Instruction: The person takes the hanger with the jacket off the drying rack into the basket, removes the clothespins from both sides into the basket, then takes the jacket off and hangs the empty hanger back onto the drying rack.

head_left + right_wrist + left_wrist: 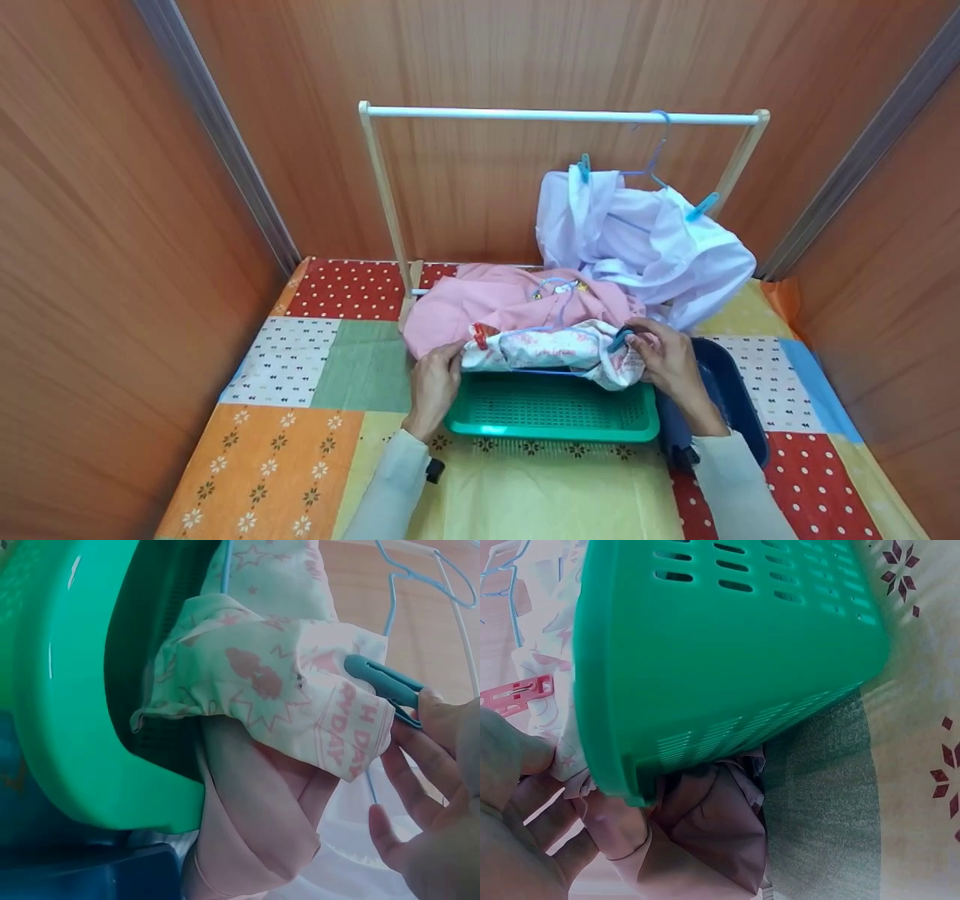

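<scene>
A white cloth with pink print (551,348) lies over a blue wire hanger (564,304) above the green basket (555,433). My right hand (667,361) pinches a teal clothespin (381,682) at the cloth's right end. At the left end, my left hand (436,381) holds the cloth's edge between thumb and fingers, close to a red clothespin (517,694) clipped there. Behind the cloth, a pink garment (480,304) is heaped over the basket's far side.
A rack with a white bar (510,114) stands behind. From it hangs a white garment (645,225) on a hanger with two blue clothespins. To the basket's right sits a dark blue tray (724,375). A patchwork cloth (277,457) covers the table between wooden panels.
</scene>
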Tool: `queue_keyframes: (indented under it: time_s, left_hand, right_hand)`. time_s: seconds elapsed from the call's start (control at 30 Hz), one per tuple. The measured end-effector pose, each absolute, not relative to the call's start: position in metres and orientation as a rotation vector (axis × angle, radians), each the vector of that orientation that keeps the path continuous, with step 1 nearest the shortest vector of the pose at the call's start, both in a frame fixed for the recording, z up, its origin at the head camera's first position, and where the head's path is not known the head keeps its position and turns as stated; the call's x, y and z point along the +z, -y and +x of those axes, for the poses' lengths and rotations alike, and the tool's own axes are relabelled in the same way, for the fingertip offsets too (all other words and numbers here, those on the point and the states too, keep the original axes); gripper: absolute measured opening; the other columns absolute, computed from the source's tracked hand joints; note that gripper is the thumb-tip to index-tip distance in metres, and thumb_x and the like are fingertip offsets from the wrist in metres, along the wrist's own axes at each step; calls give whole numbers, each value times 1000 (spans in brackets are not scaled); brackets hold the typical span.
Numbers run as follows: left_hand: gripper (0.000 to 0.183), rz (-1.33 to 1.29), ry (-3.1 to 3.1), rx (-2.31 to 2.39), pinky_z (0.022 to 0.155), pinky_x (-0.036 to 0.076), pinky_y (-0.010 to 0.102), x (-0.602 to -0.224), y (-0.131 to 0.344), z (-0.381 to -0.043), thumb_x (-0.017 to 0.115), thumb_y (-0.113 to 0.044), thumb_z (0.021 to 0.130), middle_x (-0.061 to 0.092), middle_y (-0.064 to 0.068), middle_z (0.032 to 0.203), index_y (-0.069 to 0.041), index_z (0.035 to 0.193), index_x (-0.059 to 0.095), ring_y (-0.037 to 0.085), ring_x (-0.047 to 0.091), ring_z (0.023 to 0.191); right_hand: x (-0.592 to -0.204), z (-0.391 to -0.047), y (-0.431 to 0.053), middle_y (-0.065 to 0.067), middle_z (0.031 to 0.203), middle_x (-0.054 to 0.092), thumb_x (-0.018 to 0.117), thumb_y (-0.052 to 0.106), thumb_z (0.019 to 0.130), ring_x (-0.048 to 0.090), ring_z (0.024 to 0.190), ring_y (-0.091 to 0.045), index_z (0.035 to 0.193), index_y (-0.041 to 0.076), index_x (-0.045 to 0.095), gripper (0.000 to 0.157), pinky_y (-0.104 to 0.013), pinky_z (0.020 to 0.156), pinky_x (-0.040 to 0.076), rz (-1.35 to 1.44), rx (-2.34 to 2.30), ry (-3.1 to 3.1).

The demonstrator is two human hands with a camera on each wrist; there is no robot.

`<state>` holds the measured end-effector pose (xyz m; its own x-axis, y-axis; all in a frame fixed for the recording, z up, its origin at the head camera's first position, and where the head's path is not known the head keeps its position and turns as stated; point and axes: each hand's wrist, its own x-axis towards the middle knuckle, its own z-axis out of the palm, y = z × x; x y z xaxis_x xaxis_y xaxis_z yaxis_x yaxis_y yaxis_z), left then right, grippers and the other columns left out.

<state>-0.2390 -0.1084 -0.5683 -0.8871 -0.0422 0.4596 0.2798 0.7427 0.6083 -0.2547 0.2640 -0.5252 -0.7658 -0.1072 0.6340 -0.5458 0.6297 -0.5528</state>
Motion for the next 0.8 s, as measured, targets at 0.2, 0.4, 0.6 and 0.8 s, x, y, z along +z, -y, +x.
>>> queue_keyframes:
  time_s: [0.2,0.4,0.6,0.8]
  left_hand:
    - [23,-181,2493,-992,81,58,41,-568,109,-239,66,-9,93,75,6,109,-9,114,74,23,72,98]
    - [23,-171,2503,-1011,82,58,42,-569,109,-239,66,-9,93,75,7,111,-11,115,74,23,72,98]
    - [23,-180,2489,-1002,79,58,42,-570,110,-240,66,-10,93,75,7,109,-10,114,74,23,73,96]
    - [22,-192,2474,-981,78,58,42,-570,109,-239,66,-10,93,76,7,107,-9,113,75,23,73,94]
  right_hand:
    - [-524,-255,-263,-9,90,76,80,2,78,69,85,-26,95,6,76,18,-8,83,41,484,1028,2249]
    - [-524,-255,-261,-9,87,76,80,2,78,69,80,-18,89,6,76,13,-11,75,46,421,1066,2223]
    - [-517,-251,-259,-11,85,76,78,3,80,61,79,13,91,6,77,11,-9,71,47,285,1156,2198]
    - [-505,-244,-261,-16,81,75,76,0,82,61,70,11,93,1,76,11,-5,63,43,216,1207,2174]
